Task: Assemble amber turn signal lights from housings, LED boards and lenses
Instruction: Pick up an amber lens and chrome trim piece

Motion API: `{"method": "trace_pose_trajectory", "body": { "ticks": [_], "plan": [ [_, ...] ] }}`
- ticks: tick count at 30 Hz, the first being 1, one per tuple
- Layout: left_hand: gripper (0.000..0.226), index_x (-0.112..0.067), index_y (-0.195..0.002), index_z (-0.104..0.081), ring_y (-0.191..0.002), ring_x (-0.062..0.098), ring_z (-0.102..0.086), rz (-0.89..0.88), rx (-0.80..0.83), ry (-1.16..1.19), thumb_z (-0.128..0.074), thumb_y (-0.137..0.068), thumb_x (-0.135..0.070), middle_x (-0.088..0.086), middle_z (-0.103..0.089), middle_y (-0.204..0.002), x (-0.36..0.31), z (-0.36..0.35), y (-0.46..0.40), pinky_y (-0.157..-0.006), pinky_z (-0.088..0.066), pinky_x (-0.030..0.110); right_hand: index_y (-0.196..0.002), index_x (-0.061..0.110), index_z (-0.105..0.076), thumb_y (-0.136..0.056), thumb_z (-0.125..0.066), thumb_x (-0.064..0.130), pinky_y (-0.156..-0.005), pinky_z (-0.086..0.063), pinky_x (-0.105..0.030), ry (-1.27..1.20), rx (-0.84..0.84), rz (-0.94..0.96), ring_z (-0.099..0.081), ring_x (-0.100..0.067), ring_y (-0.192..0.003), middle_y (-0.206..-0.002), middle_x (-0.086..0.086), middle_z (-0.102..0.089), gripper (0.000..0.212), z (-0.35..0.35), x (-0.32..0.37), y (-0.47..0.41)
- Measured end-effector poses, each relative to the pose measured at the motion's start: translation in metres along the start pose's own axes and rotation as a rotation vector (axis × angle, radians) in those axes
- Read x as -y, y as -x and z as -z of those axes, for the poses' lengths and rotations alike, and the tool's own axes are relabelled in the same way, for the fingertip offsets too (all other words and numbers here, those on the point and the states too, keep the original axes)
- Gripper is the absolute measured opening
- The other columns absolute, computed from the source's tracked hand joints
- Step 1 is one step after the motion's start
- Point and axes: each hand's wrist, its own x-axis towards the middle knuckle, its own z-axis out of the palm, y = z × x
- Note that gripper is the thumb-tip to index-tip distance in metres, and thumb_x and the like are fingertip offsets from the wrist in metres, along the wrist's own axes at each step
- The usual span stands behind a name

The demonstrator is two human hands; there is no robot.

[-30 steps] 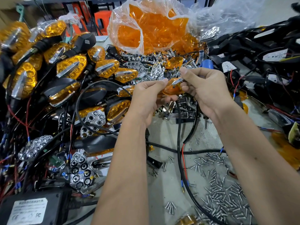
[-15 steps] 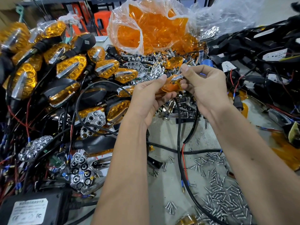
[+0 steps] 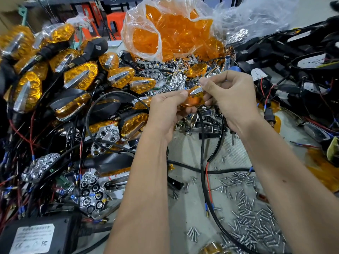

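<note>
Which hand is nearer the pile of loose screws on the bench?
Right. The right hand is up at the amber lens, above and behind the screws; the left hand grips the same lens further left, away from them.

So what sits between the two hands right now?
In the head view, an amber lens with a chrome strip, held between left hand and right hand.

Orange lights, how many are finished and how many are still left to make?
Done: a heap of finished amber lights lies at the left. In hand: the left hand and right hand hold one amber lens with a chrome strip. Left: a bag of loose lenses, chrome reflectors and scattered screws wait. Plenty remains.
</note>
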Motion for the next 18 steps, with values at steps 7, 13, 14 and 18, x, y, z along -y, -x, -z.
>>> {"method": "trace_pose_trajectory", "body": {
  "ticks": [7,13,14,18],
  "plan": [
    [0.014,-0.006,-0.090,-0.074,-0.055,0.021,-0.067,0.006,-0.058,-0.046,-0.062,-0.098,-0.004,0.009,-0.073,-0.070,0.0043,-0.0020,-0.0024,-0.052,-0.053,0.022,-0.088,0.010,-0.067,-0.085,-0.086,0.029,-0.048,-0.051,-0.029,0.228,0.021,0.063,-0.063,-0.014,-0.050,-0.061,-0.002,-0.068,0.027,0.0024,0.0031,0.0012],
    [0.020,-0.012,-0.072,-0.079,-0.052,0.020,-0.063,-0.015,-0.070,-0.094,-0.082,-0.089,-0.023,0.011,-0.072,-0.076,0.0042,-0.0045,-0.0002,-0.050,-0.052,0.021,-0.085,0.013,-0.067,-0.084,-0.087,0.029,-0.055,-0.048,-0.038,0.266,0.051,0.035,-0.055,-0.023,-0.059,-0.073,-0.022,-0.067,0.025,0.0026,0.0071,0.0021],
    [0.019,-0.012,-0.071,-0.080,-0.053,0.018,-0.063,-0.025,-0.077,-0.098,-0.085,-0.085,-0.024,0.011,-0.072,-0.078,0.0043,-0.0049,0.0002,-0.050,-0.051,0.020,-0.085,0.012,-0.067,-0.085,-0.086,0.029,-0.054,-0.046,-0.033,0.238,0.058,0.019,-0.053,-0.021,-0.057,-0.069,-0.018,-0.066,0.025,0.0035,0.0070,0.0020],
    [0.022,-0.004,-0.083,-0.079,-0.051,0.016,-0.060,-0.034,-0.084,-0.086,-0.085,-0.085,-0.024,0.013,-0.068,-0.081,0.0061,-0.0044,-0.0012,-0.049,-0.049,0.019,-0.089,0.008,-0.068,-0.086,-0.085,0.029,-0.056,-0.045,-0.033,0.231,0.055,0.033,-0.052,-0.021,-0.059,-0.073,-0.023,-0.066,0.027,0.0018,0.0059,0.0026]
  ]
}}
